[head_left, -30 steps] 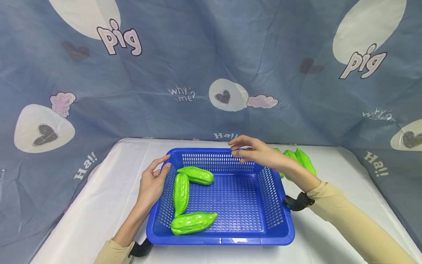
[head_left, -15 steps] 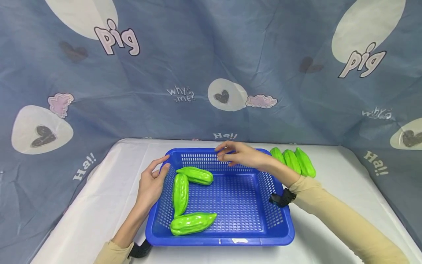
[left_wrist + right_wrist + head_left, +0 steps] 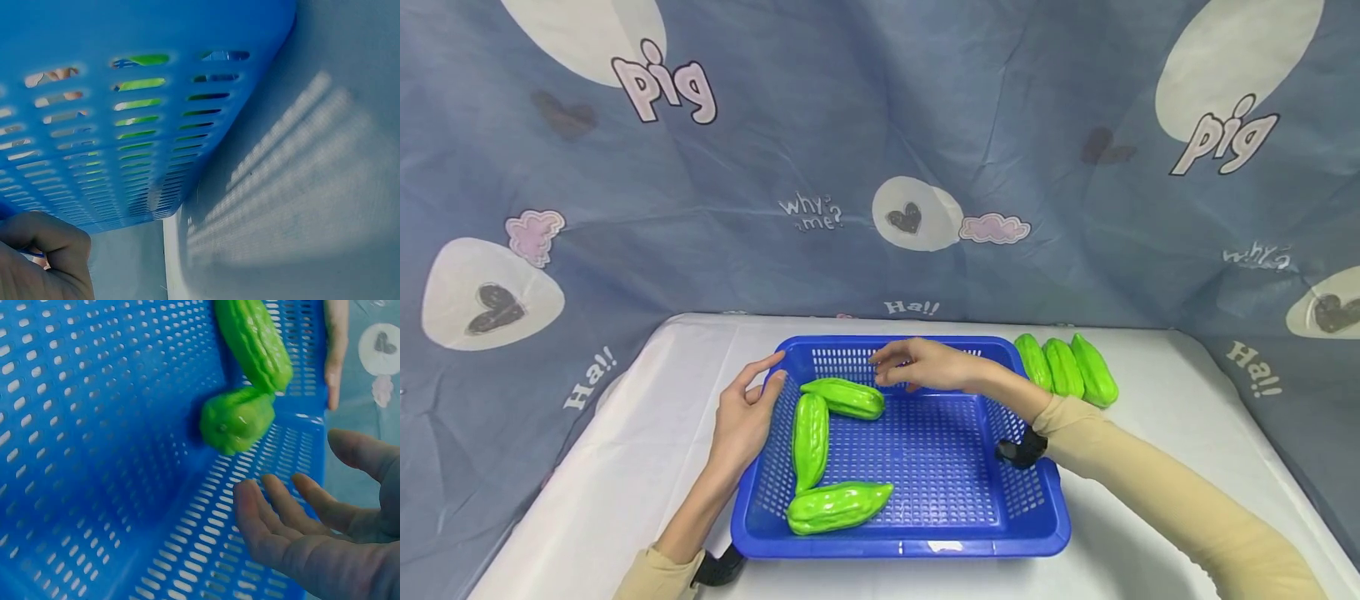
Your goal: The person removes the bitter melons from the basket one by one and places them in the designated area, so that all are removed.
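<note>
A blue plastic basket (image 3: pixel 901 547) with slotted walls stands on the white-covered table. Inside it lie three bright green bitter melons: one along the back (image 3: pixel 850 399), one upright along the left wall (image 3: pixel 810 437) and one across the front left (image 3: pixel 839 507). My left hand (image 3: pixel 747 417) grips the basket's left rim near the back corner; its curled fingers also show in the left wrist view. Over the back of the basket hovers my right hand (image 3: pixel 928 364), holding nothing, its fingers spread and loosely bent. In the right wrist view, the back melon (image 3: pixel 237 419) lies just beyond these fingertips.
Right of the basket's back corner, more bitter melons lie side by side on the white cloth: one nearest the basket (image 3: pixel 1033 360), a middle one (image 3: pixel 1063 368) and an outer one (image 3: pixel 1094 371). A printed blue fabric backdrop (image 3: pixel 775 267) hangs behind the table.
My right hand has moved left and slightly down over the basket, uncovering the melons on the cloth at right. The left hand and the basket have stayed put.
</note>
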A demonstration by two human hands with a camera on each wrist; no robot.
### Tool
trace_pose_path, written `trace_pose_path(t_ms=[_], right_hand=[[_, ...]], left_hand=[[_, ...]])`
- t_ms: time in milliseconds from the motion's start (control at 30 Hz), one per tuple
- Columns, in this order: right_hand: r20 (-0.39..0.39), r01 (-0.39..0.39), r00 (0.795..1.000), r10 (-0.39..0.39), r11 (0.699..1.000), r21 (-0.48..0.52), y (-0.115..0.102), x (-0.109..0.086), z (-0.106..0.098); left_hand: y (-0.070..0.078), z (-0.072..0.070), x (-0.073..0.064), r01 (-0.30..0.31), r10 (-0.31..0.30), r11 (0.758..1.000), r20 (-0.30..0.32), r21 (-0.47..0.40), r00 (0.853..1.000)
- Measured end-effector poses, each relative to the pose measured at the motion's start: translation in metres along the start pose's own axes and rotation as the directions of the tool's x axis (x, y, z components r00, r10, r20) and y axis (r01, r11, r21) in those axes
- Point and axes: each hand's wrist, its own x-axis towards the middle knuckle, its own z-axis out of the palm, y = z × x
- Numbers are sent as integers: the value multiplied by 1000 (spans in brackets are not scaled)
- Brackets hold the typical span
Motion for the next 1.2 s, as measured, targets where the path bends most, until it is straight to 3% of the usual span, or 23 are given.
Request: trace_pose_path(t_ms=[433, 600, 867, 1200], right_hand=[[38, -67, 997, 68, 997, -29, 4, 17, 21], [65, -113, 992, 109, 992, 61, 7, 20, 26], [110, -234, 970, 218, 958, 167, 9, 27, 29], [92, -236, 970, 225, 962, 138, 7, 28, 38]], left_hand=[[0, 1, -1, -10, 10, 1000, -2, -5, 1000], [0, 1, -2, -10, 10, 1000, 1, 3, 1000], [1, 0, -2, -12, 12, 1000, -4, -16, 1000], [1, 0, -2, -13, 13, 1000, -7, -6, 1000]])
